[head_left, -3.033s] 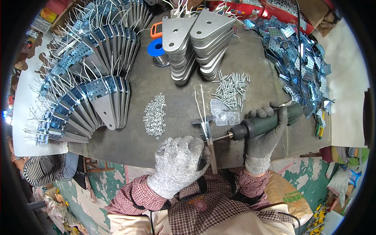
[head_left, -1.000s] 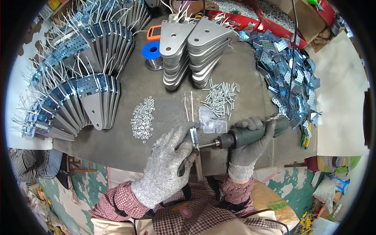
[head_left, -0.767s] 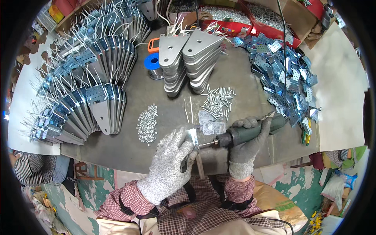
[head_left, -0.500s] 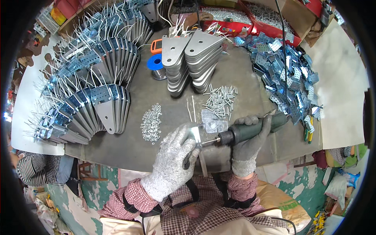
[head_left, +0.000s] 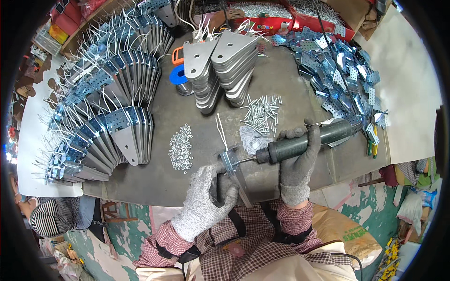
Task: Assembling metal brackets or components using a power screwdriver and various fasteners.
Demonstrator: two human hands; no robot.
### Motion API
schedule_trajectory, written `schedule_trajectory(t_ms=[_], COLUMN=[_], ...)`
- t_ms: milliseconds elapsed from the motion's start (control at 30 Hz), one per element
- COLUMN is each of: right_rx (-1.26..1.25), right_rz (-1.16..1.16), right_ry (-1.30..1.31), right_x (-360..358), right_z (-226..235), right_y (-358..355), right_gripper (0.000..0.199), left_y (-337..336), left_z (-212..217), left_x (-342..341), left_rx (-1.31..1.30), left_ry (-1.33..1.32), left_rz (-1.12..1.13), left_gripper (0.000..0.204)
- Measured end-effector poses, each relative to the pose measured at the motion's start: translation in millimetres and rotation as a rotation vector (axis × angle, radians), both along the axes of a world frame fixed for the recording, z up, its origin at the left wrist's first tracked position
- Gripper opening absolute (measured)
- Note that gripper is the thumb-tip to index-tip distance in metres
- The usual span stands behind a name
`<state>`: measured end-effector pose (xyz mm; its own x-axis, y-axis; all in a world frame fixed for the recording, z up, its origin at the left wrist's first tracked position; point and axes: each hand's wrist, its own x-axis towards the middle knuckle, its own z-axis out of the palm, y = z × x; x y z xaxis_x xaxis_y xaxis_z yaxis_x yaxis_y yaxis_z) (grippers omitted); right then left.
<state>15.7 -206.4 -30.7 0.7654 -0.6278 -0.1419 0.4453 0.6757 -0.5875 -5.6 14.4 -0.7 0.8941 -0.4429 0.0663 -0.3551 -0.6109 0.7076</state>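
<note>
My left hand (head_left: 205, 193), in a grey speckled glove, grips a metal bracket (head_left: 237, 177) by its left side. The bracket stands on edge, and two white wires (head_left: 221, 131) rise from its far end. My right hand (head_left: 298, 169), gloved too, is wrapped round a dark green power screwdriver (head_left: 291, 148) that lies level and points left. Its bit reaches the bracket's upper part; whether a screw sits at the tip I cannot tell. Loose hex nuts (head_left: 180, 149) lie left of the bracket, with screws (head_left: 262, 114) beyond the screwdriver.
Rows of wired bracket assemblies (head_left: 126, 136) fill the left side. Stacked grey plates (head_left: 201, 61) stand at the back beside a blue-ended solder spool (head_left: 179, 77). Perforated blue-silver metal pieces (head_left: 337, 70) are heaped at right, near pliers (head_left: 373, 143). A black cable (head_left: 332, 51) hangs over the heap.
The bracket has turned so its perforated face and wires show. My left hand has shifted its fingers lower on it. The screwdriver is tilted slightly more, and the whole view has shifted a little.
</note>
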Motion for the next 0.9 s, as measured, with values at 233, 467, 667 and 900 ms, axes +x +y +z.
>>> schedule_trajectory(t_ms=[233, 467, 667, 900], right_rx=[-0.009, 0.408, 0.364, 0.336], right_rz=[0.048, 0.209, 0.207, 0.222], right_ry=[-0.061, -0.457, -0.268, -0.252], right_x=[-1, 2, 7, 10], right_z=[5, 13, -10, -13], right_y=[5, -1, -3, -5], right_gripper=[0.039, 0.042, 0.042, 0.040], left_y=[6, 9, 30, 44], left_z=[-10, -16, -6, 7], left_x=[-2, 12, 16, 57], left_rx=[-0.137, -0.388, -0.015, 0.755], left_ry=[0.189, -0.333, -0.390, -0.485], left_rz=[0.020, -0.314, 0.115, -0.122], left_gripper=[0.042, 0.048, 0.027, 0.021])
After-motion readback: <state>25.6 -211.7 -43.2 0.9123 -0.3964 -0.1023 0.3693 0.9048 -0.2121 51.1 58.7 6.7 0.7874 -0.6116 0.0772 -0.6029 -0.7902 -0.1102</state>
